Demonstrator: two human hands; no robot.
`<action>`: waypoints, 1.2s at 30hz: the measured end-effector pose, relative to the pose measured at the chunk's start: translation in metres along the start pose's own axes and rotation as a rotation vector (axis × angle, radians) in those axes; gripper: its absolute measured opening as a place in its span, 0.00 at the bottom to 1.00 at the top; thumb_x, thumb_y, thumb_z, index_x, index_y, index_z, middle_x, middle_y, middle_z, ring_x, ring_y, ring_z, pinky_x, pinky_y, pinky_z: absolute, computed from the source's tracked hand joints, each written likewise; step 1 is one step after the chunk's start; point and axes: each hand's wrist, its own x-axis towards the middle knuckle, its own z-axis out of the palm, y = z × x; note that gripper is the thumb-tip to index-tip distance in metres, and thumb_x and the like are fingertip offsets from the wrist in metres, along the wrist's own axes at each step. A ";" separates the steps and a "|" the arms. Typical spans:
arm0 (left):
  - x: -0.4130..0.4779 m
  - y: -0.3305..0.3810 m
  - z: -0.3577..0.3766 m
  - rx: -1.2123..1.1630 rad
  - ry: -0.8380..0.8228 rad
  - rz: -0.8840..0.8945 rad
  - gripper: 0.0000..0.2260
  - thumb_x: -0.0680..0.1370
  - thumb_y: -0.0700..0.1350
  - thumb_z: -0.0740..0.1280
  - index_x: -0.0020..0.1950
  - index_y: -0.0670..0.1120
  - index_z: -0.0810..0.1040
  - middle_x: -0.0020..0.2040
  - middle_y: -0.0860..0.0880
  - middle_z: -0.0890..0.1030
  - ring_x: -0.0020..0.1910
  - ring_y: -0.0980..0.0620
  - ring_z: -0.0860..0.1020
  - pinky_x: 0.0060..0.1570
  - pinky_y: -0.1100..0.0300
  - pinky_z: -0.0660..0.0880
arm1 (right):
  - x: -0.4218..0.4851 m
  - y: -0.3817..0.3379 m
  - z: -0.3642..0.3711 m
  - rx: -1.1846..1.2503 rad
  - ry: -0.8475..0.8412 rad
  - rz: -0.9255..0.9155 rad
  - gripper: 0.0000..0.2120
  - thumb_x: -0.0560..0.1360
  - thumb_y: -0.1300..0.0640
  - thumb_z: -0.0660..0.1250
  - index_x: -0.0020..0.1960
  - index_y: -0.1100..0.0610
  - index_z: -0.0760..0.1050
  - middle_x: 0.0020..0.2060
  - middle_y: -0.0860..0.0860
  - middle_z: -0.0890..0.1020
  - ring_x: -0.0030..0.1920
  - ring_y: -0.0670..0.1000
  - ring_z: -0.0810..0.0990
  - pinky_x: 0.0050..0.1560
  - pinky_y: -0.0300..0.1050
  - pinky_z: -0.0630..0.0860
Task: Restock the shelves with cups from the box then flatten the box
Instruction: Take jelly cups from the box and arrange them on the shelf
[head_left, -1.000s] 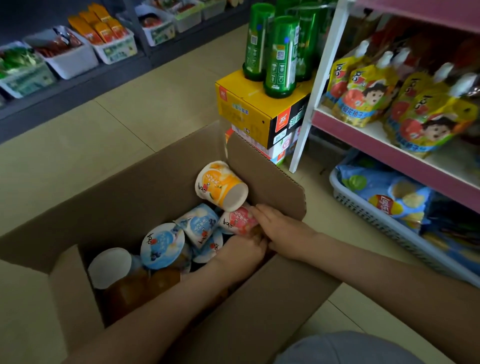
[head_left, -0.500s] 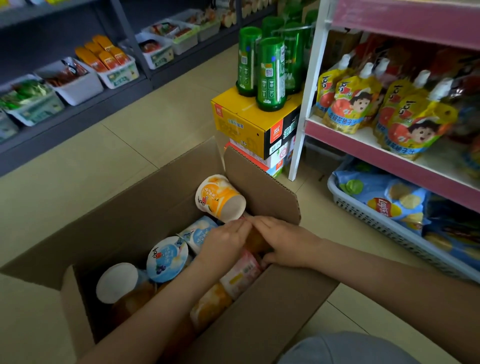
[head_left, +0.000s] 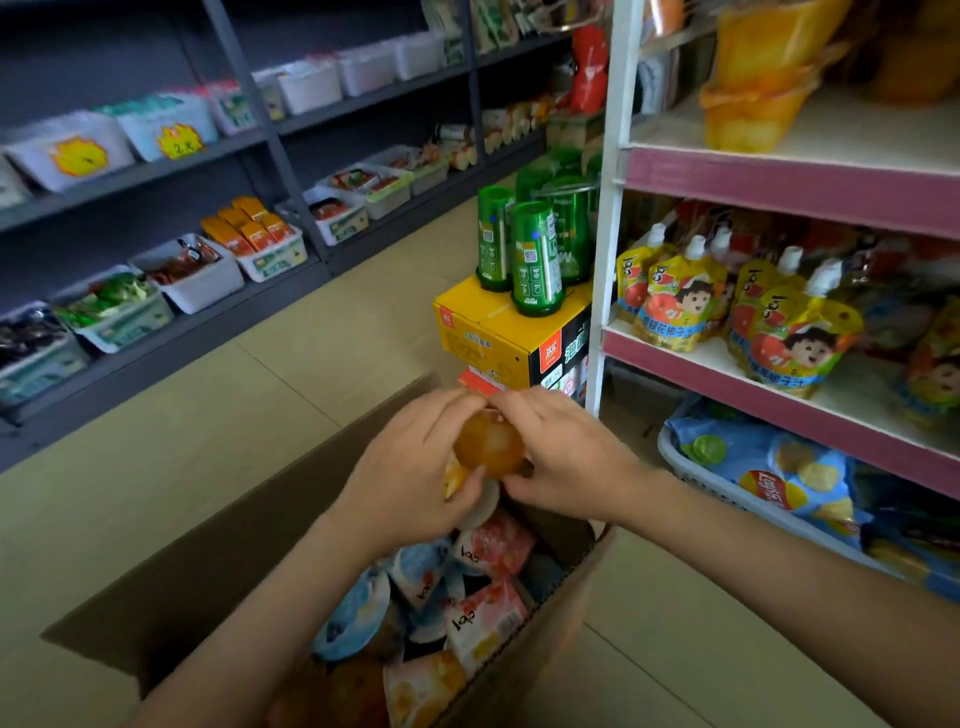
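The left hand (head_left: 410, 467) and the right hand (head_left: 566, 457) are both gripping one orange cup (head_left: 488, 444), with fingers curled around its sides, and are holding it just above the open cardboard box (head_left: 223, 561). Other cups (head_left: 488, 551) are lying jumbled inside the box, which is standing near the pink shelf (head_left: 779, 176).

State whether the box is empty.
Not empty: cups lie jumbled in the box, below the orange cup gripped by left hand and right hand.
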 end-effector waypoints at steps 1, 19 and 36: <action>0.009 -0.001 -0.004 -0.004 -0.012 0.002 0.26 0.71 0.49 0.67 0.67 0.41 0.69 0.62 0.44 0.73 0.62 0.46 0.72 0.63 0.55 0.69 | 0.004 0.004 -0.009 -0.018 0.038 -0.003 0.27 0.63 0.55 0.72 0.60 0.60 0.71 0.51 0.54 0.78 0.52 0.56 0.75 0.53 0.46 0.69; 0.227 0.097 -0.037 0.169 0.368 0.341 0.29 0.67 0.44 0.76 0.65 0.38 0.71 0.63 0.40 0.75 0.63 0.43 0.73 0.66 0.51 0.69 | -0.009 0.085 -0.217 -0.610 0.378 0.167 0.28 0.62 0.59 0.73 0.62 0.62 0.73 0.52 0.56 0.79 0.51 0.59 0.78 0.50 0.48 0.69; 0.348 0.158 0.019 -0.131 0.185 0.137 0.29 0.82 0.37 0.54 0.78 0.48 0.43 0.78 0.50 0.46 0.76 0.53 0.51 0.69 0.62 0.59 | -0.004 0.193 -0.276 -0.947 0.189 0.747 0.25 0.72 0.65 0.65 0.66 0.58 0.61 0.61 0.54 0.73 0.62 0.56 0.69 0.62 0.46 0.64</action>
